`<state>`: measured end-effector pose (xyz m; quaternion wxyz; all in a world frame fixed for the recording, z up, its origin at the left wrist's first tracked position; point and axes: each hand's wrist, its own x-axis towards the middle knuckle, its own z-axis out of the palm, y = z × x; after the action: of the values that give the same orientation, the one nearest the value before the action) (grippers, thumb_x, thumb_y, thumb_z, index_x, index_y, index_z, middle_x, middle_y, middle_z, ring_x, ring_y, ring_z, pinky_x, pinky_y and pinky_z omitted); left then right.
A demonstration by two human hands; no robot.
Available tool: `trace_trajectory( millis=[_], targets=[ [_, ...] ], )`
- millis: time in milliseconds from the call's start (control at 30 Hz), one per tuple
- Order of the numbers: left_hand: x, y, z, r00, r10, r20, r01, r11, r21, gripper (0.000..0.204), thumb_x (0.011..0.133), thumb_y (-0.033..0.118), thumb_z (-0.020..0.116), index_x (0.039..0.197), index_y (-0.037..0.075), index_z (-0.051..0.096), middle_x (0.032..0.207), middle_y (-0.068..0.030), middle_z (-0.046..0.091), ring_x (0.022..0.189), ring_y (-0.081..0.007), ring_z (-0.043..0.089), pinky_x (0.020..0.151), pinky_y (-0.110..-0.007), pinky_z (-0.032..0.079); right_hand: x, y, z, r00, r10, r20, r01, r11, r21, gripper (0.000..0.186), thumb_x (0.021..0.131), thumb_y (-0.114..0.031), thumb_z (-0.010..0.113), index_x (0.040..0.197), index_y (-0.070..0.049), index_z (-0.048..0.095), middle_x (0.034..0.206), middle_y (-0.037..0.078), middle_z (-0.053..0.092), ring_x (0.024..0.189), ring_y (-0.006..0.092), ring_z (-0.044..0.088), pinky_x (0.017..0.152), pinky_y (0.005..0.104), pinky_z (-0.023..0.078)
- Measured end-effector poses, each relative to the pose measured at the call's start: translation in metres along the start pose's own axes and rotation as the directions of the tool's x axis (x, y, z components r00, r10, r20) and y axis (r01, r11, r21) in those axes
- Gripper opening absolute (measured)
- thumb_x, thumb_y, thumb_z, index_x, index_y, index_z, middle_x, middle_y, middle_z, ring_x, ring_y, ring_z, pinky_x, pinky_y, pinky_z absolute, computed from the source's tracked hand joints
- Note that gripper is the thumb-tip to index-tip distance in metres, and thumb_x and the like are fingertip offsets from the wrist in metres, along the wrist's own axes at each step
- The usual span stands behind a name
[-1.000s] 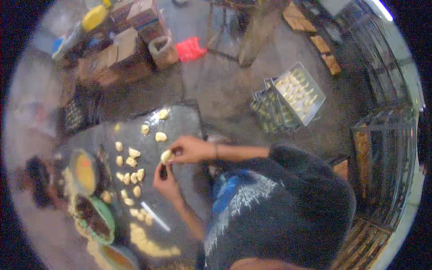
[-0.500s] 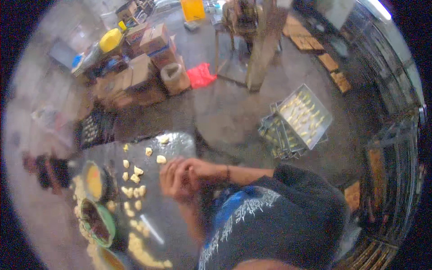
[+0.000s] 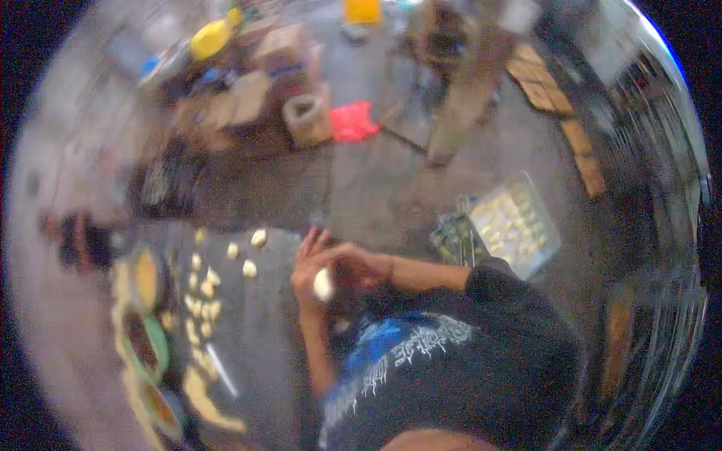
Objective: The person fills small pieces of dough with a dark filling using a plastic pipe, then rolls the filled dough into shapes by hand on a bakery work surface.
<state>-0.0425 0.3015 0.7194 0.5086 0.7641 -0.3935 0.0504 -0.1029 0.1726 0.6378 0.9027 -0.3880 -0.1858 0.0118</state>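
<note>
A pale lump of dough shows between my two hands over the right side of the dark worktop. My left hand supports it, with some fingers stretched toward the far side. Bent over it from the right is my right hand; blur softens its fingertips. Several small dough pieces lie scattered on the worktop to the left of my hands. Nearer me are a white stick and a long curved strip of dough.
Along the worktop's left side stand a bowl with yellow filling, a green bowl with dark contents and another bowl. To the right, a tray of shaped pieces rests on stacked racks. Cardboard boxes and a red bag lie beyond.
My hands have shifted slightly and opened apart, uncovering the pale dough lump that was hidden before. The whole view has swung, so surroundings appear displaced and more blurred.
</note>
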Motion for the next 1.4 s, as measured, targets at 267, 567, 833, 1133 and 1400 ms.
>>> trace_trajectory(
  millis=[267,567,833,1133,1400],
  targets=[
    [-0.064,-0.012,-0.113,0.892,-0.219,-0.395,0.286,0.951,0.120,0.069,0.072,0.029,0.082,0.132,0.009,0.057,0.152,-0.0184,0.036,0.137,-0.0341,0.041,0.112,-0.045,0.035,0.119,-0.068,0.068,0.829,0.549,0.103,-0.540,0.835,-0.106,0.035,0.096,-0.024,0.056,0.117,0.004,0.061,0.115,0.014,0.066,0.110,0.0233,0.062,0.098,0.0368,0.047],
    [-0.264,-0.097,-0.257,0.409,-0.352,-0.842,0.704,0.708,0.046,0.037,0.081,0.024,0.075,0.115,0.011,0.067,0.133,-0.0130,0.057,0.126,-0.0314,0.052,0.107,-0.043,0.040,0.300,0.162,0.190,0.650,0.750,0.123,-0.394,0.471,-0.789,0.034,0.094,-0.021,0.058,0.120,0.000,0.066,0.112,0.013,0.070,0.106,0.0215,0.064,0.101,0.0356,0.045],
    [-0.372,-0.128,-0.363,0.113,-0.471,-0.875,0.789,0.577,-0.209,0.018,0.089,0.012,0.064,0.106,0.007,0.069,0.113,-0.0103,0.068,0.111,-0.0270,0.062,0.099,-0.037,0.045,0.526,0.430,0.387,0.631,0.578,0.517,0.393,0.337,-0.856,0.051,0.091,-0.049,0.062,0.101,-0.001,0.073,0.065,0.003,0.066,0.065,0.0104,0.059,0.066,0.0296,0.049],
    [-0.429,-0.173,-0.414,-0.009,-0.499,-0.867,0.744,0.576,-0.339,0.015,0.090,0.003,0.059,0.100,0.006,0.070,0.104,-0.0105,0.070,0.100,-0.0242,0.066,0.090,-0.035,0.050,0.566,0.623,0.374,0.312,0.783,0.538,0.899,-0.059,-0.435,0.037,0.090,-0.032,0.053,0.079,0.000,0.069,0.083,0.024,0.067,0.081,0.0458,0.064,0.077,0.0517,0.053],
    [-0.417,-0.182,-0.422,0.000,-0.501,-0.865,0.766,0.556,-0.322,0.016,0.088,0.000,0.060,0.098,0.005,0.071,0.101,-0.0105,0.071,0.094,-0.0252,0.068,0.085,-0.034,0.051,0.618,0.617,0.348,-0.381,0.813,0.441,0.788,0.535,-0.305,0.019,0.087,-0.020,0.052,0.086,-0.008,0.066,0.081,0.015,0.063,0.073,0.0315,0.065,0.063,0.0409,0.055]
  ],
)
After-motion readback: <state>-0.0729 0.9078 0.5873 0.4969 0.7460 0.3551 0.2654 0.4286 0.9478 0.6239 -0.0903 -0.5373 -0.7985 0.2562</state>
